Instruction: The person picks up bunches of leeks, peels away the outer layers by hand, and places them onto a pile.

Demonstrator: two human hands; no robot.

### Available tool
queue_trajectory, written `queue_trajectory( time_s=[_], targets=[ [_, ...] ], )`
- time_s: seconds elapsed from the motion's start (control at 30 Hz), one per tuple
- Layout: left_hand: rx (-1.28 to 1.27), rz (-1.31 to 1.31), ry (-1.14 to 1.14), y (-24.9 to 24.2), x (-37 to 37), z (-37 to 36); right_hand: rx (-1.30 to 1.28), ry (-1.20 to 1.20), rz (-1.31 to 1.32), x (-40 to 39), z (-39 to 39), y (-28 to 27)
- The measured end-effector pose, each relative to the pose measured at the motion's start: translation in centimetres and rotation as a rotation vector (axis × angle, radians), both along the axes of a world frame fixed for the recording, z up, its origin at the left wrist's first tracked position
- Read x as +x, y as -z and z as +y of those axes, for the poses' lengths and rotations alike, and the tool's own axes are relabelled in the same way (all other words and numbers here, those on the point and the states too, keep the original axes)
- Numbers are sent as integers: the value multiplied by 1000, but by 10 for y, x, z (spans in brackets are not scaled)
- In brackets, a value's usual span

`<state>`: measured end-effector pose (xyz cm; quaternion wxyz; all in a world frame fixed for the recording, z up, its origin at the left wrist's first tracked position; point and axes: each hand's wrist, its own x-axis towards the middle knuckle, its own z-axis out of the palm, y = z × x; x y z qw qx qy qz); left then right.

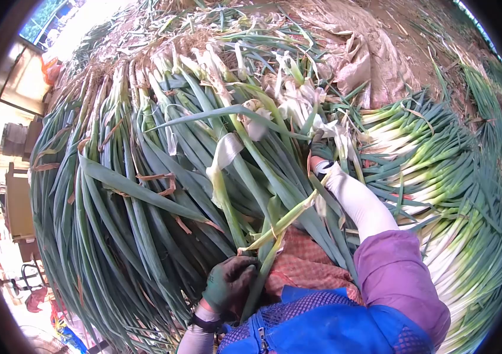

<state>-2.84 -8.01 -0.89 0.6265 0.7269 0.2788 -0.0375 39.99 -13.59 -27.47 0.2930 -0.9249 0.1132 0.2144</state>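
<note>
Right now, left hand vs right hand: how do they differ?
The left hand sits low by the body, fingers closed round a leek stalk; the right hand reaches far out among the white leek ends. The left shows fully; leaves mostly hide the right. Both wear dark gloves.

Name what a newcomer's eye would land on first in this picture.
A huge heap of green onions fills the left and centre. The gloved left hand clutches a stalk at bottom centre, while the right hand reaches among the white ends. A trimmed pile lies right.
</note>
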Motion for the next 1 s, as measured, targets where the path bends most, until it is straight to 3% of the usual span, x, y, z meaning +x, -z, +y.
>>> queue_trajectory(
  time_s=[0.07,0.17,0.27,0.33,0.5,0.57,0.63,0.67,0.7,0.73,0.77,0.8,0.83,0.93,0.97,1.0],
  targets=[
    [66,5,6,-4,2,-2,-59,-84,30,-4,2,-11],
    [94,7,-1,-7,3,-5,-270,-470,28,-16,-11,-41],
    [101,-11,-5,-11,-3,-8,-145,-394,-1,0,-24,-42],
    [99,-26,9,-12,-9,-9,-127,-442,-139,-15,-40,-94],
    [-95,-23,-50,-31,-14,-14,988,24,507,33,-115,-147],
    [-83,-146,-29,-36,-10,-14,944,-247,169,28,-138,-175],
    [-152,-258,-33,-51,4,-16,685,-527,-247,-28,-149,-277],
    [-242,-271,-33,-70,16,-21,713,-506,11,-48,-154,-328],
    [-159,-394,-4,-68,31,-24,731,-472,-44,-68,-159,-361],
    [-96,-429,-10,-58,46,-29,856,-570,-102,-87,-163,-382],
    [-237,-580,-28,-48,65,-37,987,-669,-149,-107,-167,-403],
    [-265,-537,-58,-50,81,-44,743,-802,-222,-111,-170,-416],
    [-13,-588,84,-42,97,-43,673,-1016,-393,-134,-172,-444],
    [-343,-693,98,-66,101,-88,602,-1658,-665,-158,-148,-480],
    [-450,-737,97,-71,94,-99,500,-1710,-799,-166,-136,-482],
    [-242,-770,101,-77,85,-103,395,-1752,-941,-173,-124,-484]
  ],
)
